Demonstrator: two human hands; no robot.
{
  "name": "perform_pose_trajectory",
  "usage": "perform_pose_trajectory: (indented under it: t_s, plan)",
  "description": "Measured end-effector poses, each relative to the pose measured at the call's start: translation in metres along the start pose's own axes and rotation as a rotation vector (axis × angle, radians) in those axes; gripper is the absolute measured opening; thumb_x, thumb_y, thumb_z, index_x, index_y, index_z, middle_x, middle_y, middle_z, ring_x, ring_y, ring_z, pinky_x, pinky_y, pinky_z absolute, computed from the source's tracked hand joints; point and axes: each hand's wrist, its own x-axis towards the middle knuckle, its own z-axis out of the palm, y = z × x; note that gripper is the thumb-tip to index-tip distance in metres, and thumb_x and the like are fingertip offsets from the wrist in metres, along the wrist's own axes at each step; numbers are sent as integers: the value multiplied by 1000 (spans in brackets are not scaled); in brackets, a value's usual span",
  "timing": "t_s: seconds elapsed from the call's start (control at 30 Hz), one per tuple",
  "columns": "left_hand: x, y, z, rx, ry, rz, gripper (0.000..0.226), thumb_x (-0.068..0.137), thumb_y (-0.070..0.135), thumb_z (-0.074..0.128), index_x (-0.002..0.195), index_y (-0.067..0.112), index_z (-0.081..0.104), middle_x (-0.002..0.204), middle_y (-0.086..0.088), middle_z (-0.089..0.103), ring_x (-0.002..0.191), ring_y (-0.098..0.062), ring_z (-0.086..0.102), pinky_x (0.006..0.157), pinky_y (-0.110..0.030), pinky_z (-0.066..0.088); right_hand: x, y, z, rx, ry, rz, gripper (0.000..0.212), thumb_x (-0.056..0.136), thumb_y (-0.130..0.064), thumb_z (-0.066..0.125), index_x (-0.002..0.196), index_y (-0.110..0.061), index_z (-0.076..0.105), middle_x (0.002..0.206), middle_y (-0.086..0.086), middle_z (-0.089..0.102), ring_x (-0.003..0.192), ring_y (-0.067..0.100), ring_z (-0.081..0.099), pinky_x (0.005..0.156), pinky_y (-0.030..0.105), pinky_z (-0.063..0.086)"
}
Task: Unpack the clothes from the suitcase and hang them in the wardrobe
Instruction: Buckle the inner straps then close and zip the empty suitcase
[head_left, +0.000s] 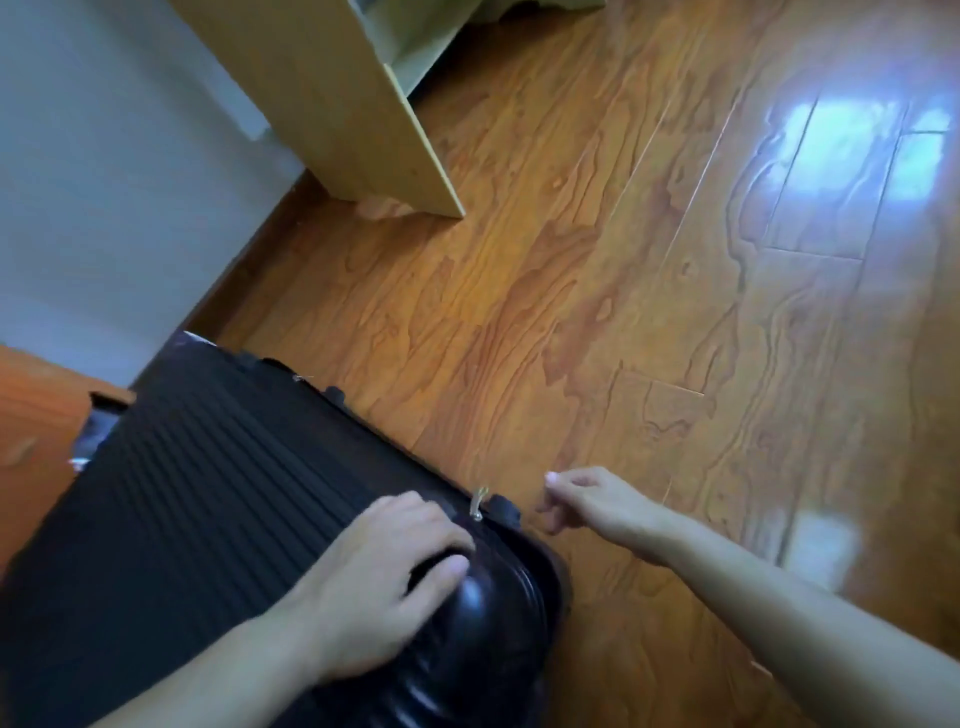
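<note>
Black suitcase lies closed on the wooden floor, left hand resting on its near corner, fingers bent over the edge. Right hand hovers just beside the zipper pull, fingers loosely curled, holding nothing.

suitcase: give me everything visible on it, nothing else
The suitcase is a black hard shell with ribs along its lid and rounded, glossy corners. It lies flat and closed on the wooden floor, one end near the wall. A metal zipper pull sticks up at the near side edge, beside a small black foot or wheel. The left hand rests on the near corner, fingers spread over the shell. The right hand hangs just off that edge, not touching it.
</note>
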Motion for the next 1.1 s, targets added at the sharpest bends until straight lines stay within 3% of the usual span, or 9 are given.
perform_pose_trajectory:
  t_s: [0.1, 0.2, 0.33, 0.4, 0.5, 0.63, 0.77, 0.93, 1.1]
  plan:
    - [-13, -30, -1, 131, 143, -73, 26, 101, 37, 44, 103, 26, 67, 99, 18, 63, 91, -7, 58, 82, -34, 50, 16, -2, -1, -67, -49, -20, 26, 103, -12, 47, 113, -19, 69, 114, -3, 71, 99, 12, 68, 97, 41, 54]
    - [-13, -51, 9, 184, 163, -138, 32, 100, 36, 38, 100, 25, 68, 103, 16, 58, 99, -9, 54, 88, -34, 44, 28, -14, 18, -183, -257, -63, 55, 97, 3, 42, 131, -34, 62, 139, -12, 56, 124, 8, 56, 104, 30, 47]
    - [-10, -52, 14, 183, 180, -151, 36, 100, 35, 37, 103, 22, 69, 105, 13, 60, 107, -13, 54, 95, -35, 42, 27, -29, 44, -303, -381, -187, 45, 97, -12, 55, 136, -33, 59, 107, -24, 66, 92, -2, 65, 88, 27, 53]
    - [-18, -43, 12, 159, 197, -185, 37, 99, 40, 39, 110, 20, 69, 112, 11, 59, 114, -13, 52, 103, -39, 41, 24, -37, 47, -524, -278, -350, 36, 97, -18, 60, 132, -25, 64, 109, -16, 66, 92, 4, 61, 92, 23, 50]
    - [-38, -7, 20, 169, 159, -81, 44, 96, 52, 46, 124, 24, 66, 130, 8, 53, 132, -14, 44, 117, -48, 30, 15, -41, 48, -696, -204, -530, 36, 93, -9, 60, 127, -18, 66, 116, -2, 64, 94, 5, 50, 80, 4, 34]
    - [-63, 43, 50, 301, 56, 19, 77, 81, 77, 54, 145, 34, 49, 155, -3, 40, 150, -31, 29, 118, -62, 18, 7, -45, 47, -840, -265, -523, 32, 90, -21, 67, 122, -19, 67, 113, -2, 64, 105, 13, 56, 86, 20, 41]
    - [-61, 60, 65, 411, -16, -100, 102, 68, 80, 53, 156, 32, 34, 161, -13, 33, 152, -41, 23, 111, -67, 24, 5, -53, 47, -1024, -198, -634, 8, 90, -13, 63, 93, -19, 67, 91, -3, 65, 83, 19, 63, 67, 32, 49]
    - [-42, 66, 44, 423, 100, -139, 89, 74, 69, 58, 150, 26, 43, 157, -8, 39, 149, -40, 31, 108, -69, 36, 7, -68, 14, -1144, -72, -739, 13, 90, -10, 61, 87, -22, 60, 85, -14, 48, 71, 10, 49, 60, 26, 37]
    - [27, 60, 8, 320, 234, -329, 84, 76, 68, 63, 146, 24, 45, 151, 1, 43, 147, -30, 33, 109, -67, 38, -8, -63, -47, -1019, 38, -578, 15, 85, -13, 69, 80, -22, 59, 84, -12, 55, 80, 13, 56, 69, 29, 44]
